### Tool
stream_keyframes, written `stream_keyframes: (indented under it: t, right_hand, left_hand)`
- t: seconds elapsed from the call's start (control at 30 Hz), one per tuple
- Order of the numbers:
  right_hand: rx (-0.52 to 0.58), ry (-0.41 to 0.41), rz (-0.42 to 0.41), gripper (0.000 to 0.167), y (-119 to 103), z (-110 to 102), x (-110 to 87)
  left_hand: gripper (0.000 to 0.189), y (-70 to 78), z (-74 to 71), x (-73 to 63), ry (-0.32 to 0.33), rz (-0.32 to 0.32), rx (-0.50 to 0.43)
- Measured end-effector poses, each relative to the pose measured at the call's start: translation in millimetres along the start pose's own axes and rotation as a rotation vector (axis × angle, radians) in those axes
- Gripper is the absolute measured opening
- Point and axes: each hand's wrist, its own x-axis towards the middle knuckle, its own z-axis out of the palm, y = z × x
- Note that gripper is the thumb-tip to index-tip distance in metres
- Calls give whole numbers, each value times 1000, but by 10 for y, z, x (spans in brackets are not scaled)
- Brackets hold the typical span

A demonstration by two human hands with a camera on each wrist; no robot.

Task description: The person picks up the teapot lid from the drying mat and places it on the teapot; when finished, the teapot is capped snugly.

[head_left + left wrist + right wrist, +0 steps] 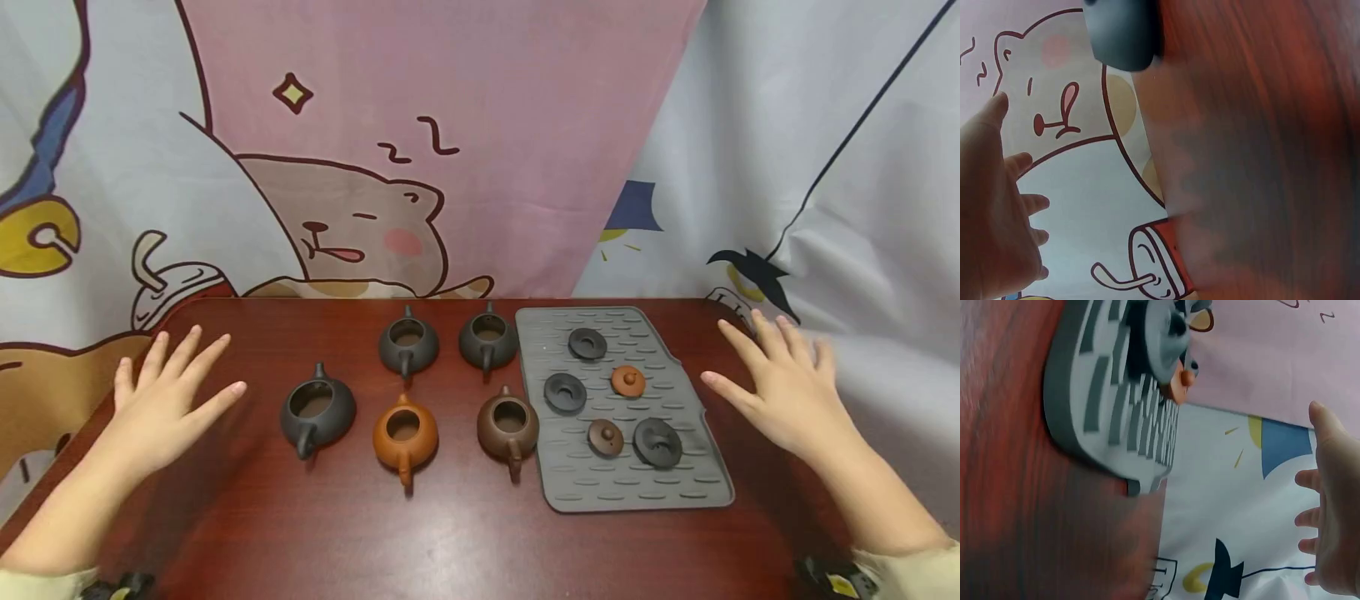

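My left hand point(161, 404) hovers over the left side of the table with fingers spread, holding nothing. The nearest thing to it is a dark grey teapot point(330, 414) without a lid. An orange teapot point(417, 421), a brown teapot point(491, 433) and two more dark teapots, a left one point(390, 352) and a right one point(472, 348), stand lidless in the middle. My right hand point(791, 392), also spread and holding nothing, is right of a grey mat point(600, 492). Several lids lie on that mat, among them an orange lid point(628, 382), a brown lid point(604, 438) and a large black lid point(657, 443).
The dark red wooden table point(300, 533) ends at the back against a printed cloth point(510, 217) with cartoon animals. Two smaller black lids, an upper one point(577, 343) and a lower one point(557, 393), lie toward the mat's far and left parts.
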Motion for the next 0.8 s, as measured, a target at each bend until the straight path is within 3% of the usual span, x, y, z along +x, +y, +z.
stream_keyframes:
  t: [0.3,0.57,0.8]
  right_hand:
    - [130,116,-91,69,-224,76,-122]
    - [258,179,-156,62,-369,220,-224]
    - [335,180,-172,57,-429,327,-326]
  left_hand:
    - [71,144,133,-31,81,62,-126]
    - [70,231,287,-51,152,116,-299]
    - [72,252,412,-61,136,130,-456]
